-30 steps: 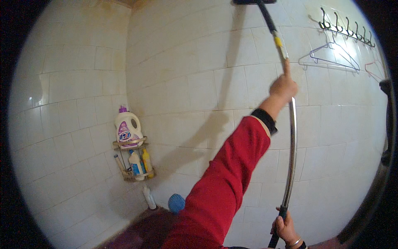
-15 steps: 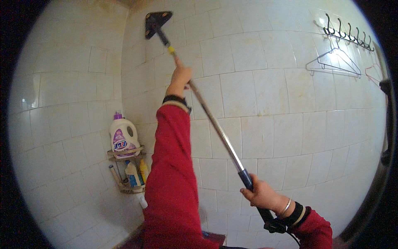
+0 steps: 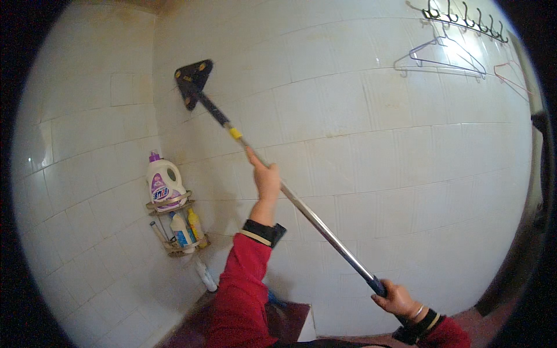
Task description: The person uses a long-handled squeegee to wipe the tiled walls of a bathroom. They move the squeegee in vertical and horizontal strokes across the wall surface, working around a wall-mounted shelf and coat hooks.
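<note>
A long-handled mop [image 3: 325, 231] with a silver pole slants from the lower right up to the left. Its black triangular head [image 3: 194, 81] lies against the tiled wall near the corner. My left hand [image 3: 267, 184] is closed round the upper pole, below a yellow collar, with the index finger stretched along the metal. Lower down, my right hand [image 3: 397, 300] wraps round the dark grip at the pole's other end.
A corner shelf [image 3: 169, 204] on the left holds a white detergent jug with a purple cap [image 3: 165, 182] and smaller bottles, one yellow [image 3: 196, 225]. A white bottle [image 3: 206, 277] stands below. Black hooks [image 3: 464, 22] and a wire hanger [image 3: 447, 57] hang at the upper right.
The mop head has come down the wall and a little left in view. My left hand has moved lower with the pole; my right hand is farther right and lower.
</note>
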Available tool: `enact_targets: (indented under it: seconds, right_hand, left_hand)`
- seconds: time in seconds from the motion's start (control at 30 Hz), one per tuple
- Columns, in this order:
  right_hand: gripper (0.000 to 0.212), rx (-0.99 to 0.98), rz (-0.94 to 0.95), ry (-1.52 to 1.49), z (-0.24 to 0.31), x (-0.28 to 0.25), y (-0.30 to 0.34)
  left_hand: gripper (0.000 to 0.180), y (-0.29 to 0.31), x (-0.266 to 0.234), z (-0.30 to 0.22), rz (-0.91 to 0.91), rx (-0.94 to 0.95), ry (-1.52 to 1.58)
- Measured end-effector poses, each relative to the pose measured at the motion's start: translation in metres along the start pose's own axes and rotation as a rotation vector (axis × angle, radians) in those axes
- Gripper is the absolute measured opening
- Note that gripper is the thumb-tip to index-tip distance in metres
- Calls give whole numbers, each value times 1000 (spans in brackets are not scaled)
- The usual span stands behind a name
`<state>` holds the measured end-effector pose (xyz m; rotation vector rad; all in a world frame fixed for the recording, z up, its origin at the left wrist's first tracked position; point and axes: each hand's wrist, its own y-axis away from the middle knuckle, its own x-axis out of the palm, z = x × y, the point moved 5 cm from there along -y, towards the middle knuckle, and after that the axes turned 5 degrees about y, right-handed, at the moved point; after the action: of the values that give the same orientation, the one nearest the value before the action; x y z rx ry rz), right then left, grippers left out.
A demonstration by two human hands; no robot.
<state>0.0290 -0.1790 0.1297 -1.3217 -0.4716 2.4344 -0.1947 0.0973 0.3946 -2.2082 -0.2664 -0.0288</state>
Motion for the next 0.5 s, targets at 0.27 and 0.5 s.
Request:
enact_targets:
  seconds: [0.27,0.5]
  right_hand:
    - [23,459,-105,-492,-123,5,132]
    - [19,593,-167,-727,-143,-1,201]
  left_hand:
    - [84,160,179,-140,414,269,169]
    - [85,279,274,-201,733,422,179]
